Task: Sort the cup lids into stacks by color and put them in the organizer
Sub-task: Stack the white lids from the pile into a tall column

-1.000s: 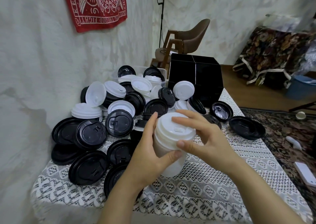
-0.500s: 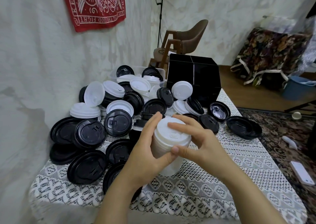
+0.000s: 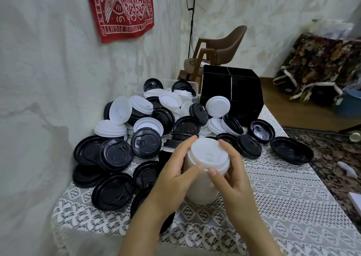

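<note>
A table under a white lace cloth (image 3: 283, 206) spreads beneath both forearms, which rise from the near edge and angle in toward each other. Well beyond the hands, at the far end, stands the black faceted box organizer (image 3: 234, 91). Between it and the hands, and spreading out to the left of them, lies a loose pile of round plastic cup lids, black ones (image 3: 146, 144) mixed with white ones (image 3: 217, 106). Between the two palms is a tall stack of white plastic lids (image 3: 207, 154); whether its base rests on the cloth I cannot tell. The left hand (image 3: 175, 179) wraps the stack's left side, fingers curled behind it and thumb across the front. The right hand (image 3: 232, 181) cups the right side, pinching the top lid's rim between thumb and curled fingers.
</note>
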The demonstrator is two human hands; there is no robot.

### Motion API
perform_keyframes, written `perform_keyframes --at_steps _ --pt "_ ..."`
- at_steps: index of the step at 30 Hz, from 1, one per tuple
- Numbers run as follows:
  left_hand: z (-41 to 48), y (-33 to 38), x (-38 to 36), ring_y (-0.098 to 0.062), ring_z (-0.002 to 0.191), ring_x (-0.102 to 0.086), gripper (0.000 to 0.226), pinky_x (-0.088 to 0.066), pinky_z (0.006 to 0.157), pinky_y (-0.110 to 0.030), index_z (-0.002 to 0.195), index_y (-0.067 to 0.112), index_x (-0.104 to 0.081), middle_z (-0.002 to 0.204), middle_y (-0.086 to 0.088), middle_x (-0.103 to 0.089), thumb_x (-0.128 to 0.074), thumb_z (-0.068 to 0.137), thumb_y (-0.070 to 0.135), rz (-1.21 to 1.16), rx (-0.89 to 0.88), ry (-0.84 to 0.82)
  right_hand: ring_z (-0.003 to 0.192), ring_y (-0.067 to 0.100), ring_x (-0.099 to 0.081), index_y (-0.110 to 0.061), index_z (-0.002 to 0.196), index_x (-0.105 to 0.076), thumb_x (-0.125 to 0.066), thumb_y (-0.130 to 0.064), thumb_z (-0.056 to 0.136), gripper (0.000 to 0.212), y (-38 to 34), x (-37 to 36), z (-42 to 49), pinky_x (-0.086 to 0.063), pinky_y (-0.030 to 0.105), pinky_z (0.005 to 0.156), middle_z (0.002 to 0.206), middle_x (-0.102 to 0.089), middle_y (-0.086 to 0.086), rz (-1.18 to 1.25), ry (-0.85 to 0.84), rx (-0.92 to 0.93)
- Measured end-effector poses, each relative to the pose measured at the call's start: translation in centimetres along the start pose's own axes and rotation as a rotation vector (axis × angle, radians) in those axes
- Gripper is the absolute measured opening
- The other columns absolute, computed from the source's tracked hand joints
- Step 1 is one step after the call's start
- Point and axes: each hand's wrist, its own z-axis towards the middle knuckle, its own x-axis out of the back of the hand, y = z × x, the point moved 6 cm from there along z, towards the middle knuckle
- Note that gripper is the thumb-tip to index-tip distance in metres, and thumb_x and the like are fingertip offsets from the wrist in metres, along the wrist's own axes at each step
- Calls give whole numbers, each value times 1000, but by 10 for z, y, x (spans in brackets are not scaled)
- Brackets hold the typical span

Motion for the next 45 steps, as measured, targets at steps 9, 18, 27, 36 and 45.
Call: perform_keyframes --at_steps 9,18,27,36,45 --pt "26 15 72 -6 125 -49 38 -35 104 -22 125 31 -57 130 12 -56 -57 89 17 480 -157 419 123 14 -51 -56 119 -54 -63 -51 69 51 -1 -1 4 -47 46 100 132 -52 -17 -112 39 44" --pt "99 -14 88 -25 110 -53 32 -31 97 -37 107 18 -65 112 -2 -63 -49 92 42 1570 53 249 122 14 -49 -56 114 -55 -60 -48 70 44 -3 -1 5 -41 53 105 133 -49 -18 -145 41 57" --pt "100 -10 94 -22 77 -46 18 -24 109 -40 68 17 -61 66 3 -52 -55 83 26 1435 192 344 118 9 -50 -56 112 -54 -59 -50 69 43 -4 -1 6 -44 33 96 131 -48 -24 -159 21 64" --pt "80 7 106 -23 72 -57 21 -46 88 -38 62 24 -58 60 10 -57 -60 83 18 867 125 482 116 5 -50 -54 112 -54 -59 -49 70 42 -5 -3 6 -44 32 96 128 -47 -25 -144 17 68" --pt "71 2 121 -15 78 -60 14 -49 79 -28 75 19 -70 79 -2 -68 -68 88 14 190 73 592 116 5 -50 -54 110 -54 -58 -48 69 42 -7 -4 6 -42 21 92 129 -47 -22 -137 9 62"
